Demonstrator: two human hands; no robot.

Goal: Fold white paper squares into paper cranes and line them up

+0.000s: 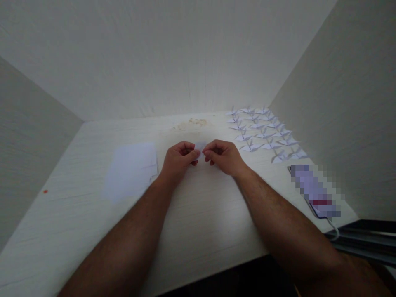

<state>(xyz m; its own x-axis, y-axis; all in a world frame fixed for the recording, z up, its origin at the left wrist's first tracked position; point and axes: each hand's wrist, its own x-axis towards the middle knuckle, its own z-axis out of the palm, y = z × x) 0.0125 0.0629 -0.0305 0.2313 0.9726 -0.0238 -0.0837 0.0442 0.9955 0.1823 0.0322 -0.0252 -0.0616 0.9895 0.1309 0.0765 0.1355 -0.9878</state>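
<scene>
Well — small, pale paper (pixel 199 146)

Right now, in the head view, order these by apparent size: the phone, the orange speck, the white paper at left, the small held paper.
1. White paper at left
2. Phone
3. Small held paper, partly hidden
4. Orange speck

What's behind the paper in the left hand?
Beyond the paper, tan marks show on the table, with the wall farther back. Whatever the paper and left hand cover can't be seen.
</scene>
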